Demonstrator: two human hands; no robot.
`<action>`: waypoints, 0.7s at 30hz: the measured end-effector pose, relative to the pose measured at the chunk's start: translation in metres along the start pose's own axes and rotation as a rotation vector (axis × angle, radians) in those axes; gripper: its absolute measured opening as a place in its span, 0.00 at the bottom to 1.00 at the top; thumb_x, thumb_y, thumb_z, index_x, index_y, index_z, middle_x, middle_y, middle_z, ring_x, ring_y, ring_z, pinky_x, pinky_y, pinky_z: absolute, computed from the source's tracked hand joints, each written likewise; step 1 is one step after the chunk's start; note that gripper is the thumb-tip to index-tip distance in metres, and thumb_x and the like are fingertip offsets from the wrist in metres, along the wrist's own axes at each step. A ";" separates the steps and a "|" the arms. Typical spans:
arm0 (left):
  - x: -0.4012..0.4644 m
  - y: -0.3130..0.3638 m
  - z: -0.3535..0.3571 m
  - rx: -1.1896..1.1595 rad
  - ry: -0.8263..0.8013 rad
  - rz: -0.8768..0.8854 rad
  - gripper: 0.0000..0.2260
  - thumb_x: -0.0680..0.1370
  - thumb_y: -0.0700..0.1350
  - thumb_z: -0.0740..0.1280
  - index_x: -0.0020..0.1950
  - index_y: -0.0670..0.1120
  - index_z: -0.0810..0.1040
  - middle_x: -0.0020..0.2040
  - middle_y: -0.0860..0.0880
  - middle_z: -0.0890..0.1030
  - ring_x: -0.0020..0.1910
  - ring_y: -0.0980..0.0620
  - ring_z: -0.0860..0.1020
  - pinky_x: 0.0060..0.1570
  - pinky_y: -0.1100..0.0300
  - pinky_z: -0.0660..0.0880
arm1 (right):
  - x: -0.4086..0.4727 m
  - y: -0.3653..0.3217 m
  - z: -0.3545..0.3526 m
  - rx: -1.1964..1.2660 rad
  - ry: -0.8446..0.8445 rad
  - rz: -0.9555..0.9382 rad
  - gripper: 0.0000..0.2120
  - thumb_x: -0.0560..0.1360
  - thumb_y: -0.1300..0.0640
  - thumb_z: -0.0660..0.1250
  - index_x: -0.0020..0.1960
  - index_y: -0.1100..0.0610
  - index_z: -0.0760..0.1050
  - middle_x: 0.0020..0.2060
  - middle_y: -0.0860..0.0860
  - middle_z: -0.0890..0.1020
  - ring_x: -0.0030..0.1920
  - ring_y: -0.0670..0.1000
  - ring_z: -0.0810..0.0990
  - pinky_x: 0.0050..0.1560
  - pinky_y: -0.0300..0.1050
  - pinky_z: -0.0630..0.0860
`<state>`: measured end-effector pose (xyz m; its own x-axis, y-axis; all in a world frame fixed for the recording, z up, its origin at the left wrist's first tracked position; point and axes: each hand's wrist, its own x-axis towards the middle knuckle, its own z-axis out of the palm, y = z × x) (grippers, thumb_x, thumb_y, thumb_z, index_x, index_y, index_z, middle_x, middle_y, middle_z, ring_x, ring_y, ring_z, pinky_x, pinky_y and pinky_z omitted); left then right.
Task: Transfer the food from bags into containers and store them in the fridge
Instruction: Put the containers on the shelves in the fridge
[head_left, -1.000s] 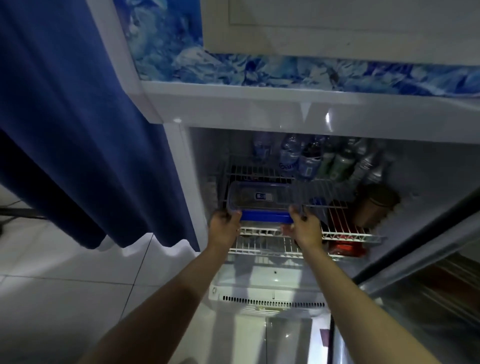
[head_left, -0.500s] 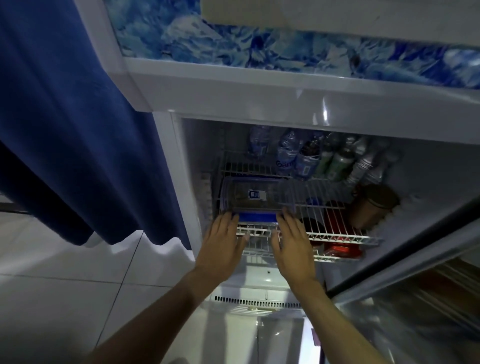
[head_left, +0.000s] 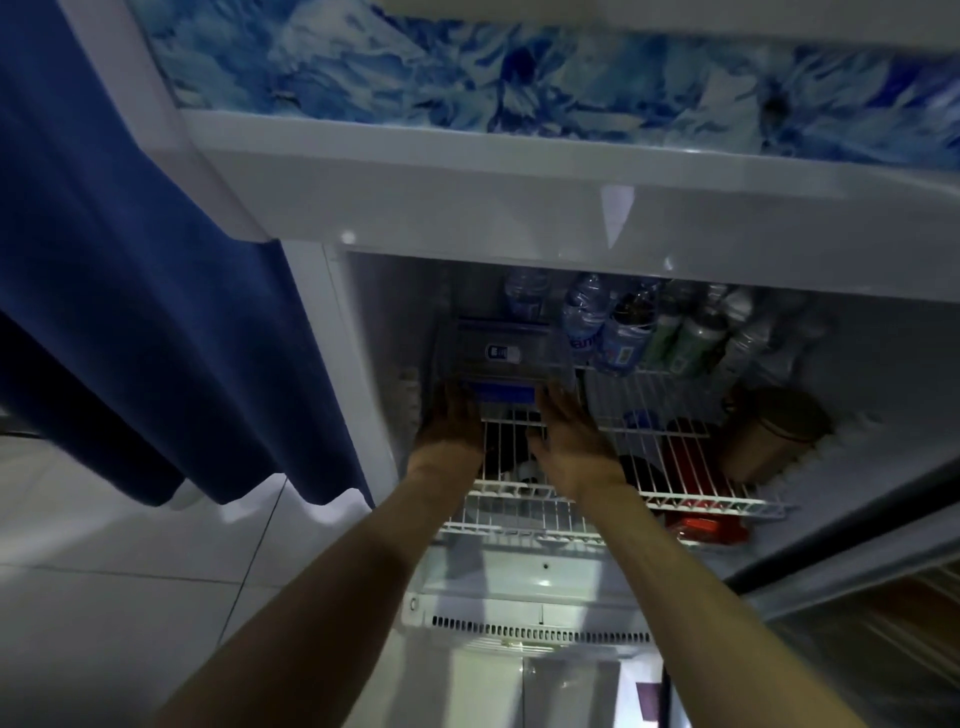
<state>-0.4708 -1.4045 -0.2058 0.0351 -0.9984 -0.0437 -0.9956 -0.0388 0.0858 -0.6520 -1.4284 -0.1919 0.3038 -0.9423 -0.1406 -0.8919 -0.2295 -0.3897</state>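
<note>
Fingers of the left hand (head_left: 451, 422) and of the right hand (head_left: 569, 427) lay extended and flat, neither hand curled around anything, with the fingertips of both meeting the near edge of the container (head_left: 501, 358); the left fingertips met its near left corner and the right fingertips its near right corner, on either side of the blue clip (head_left: 506, 396) on the lid's front. Whether the fingertips pressed the container or merely touched it could not be told in the dim, slightly blurred view. The container, a clear box with a small label on its lid, sat on the upper wire shelf (head_left: 670, 415) at the left side of the fridge (head_left: 467, 208), directly beyond the fingertips and toward the back wall. Both palms hovered over the front part of that shelf, and the bare forearms reached in from the lower edge of the view. To the right of the container, a row of plastic bottles (head_left: 623, 332) stood along the back, and a brown round tin (head_left: 774, 436) lay on its side near the right wall. A red package (head_left: 701, 527) showed beneath the wire shelf. A blue curtain (head_left: 130, 286) hung left of the fridge above a tiled floor (head_left: 104, 597).
</note>
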 end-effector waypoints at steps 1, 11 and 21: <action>0.010 -0.001 0.004 -0.001 -0.015 -0.018 0.29 0.86 0.37 0.53 0.82 0.33 0.41 0.82 0.30 0.44 0.83 0.33 0.47 0.81 0.46 0.54 | 0.007 -0.001 -0.002 -0.011 -0.013 0.006 0.32 0.86 0.47 0.56 0.84 0.49 0.44 0.84 0.45 0.42 0.84 0.51 0.44 0.83 0.48 0.50; 0.056 0.007 -0.005 -0.100 -0.059 -0.155 0.25 0.88 0.42 0.52 0.82 0.33 0.49 0.82 0.32 0.56 0.81 0.35 0.58 0.77 0.46 0.61 | 0.034 -0.004 -0.006 0.050 -0.067 0.015 0.38 0.84 0.43 0.60 0.84 0.48 0.41 0.83 0.46 0.40 0.83 0.51 0.40 0.83 0.51 0.46; -0.057 0.013 -0.085 0.031 -0.035 0.155 0.30 0.83 0.40 0.60 0.84 0.45 0.53 0.80 0.41 0.65 0.77 0.38 0.66 0.72 0.45 0.70 | -0.079 -0.042 -0.029 0.077 0.066 -0.024 0.26 0.81 0.54 0.66 0.78 0.52 0.68 0.76 0.55 0.70 0.68 0.59 0.77 0.65 0.56 0.77</action>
<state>-0.4787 -1.3518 -0.1172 -0.1216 -0.9903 -0.0670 -0.9910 0.1173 0.0638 -0.6479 -1.3513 -0.1381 0.2993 -0.9515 -0.0708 -0.8557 -0.2349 -0.4610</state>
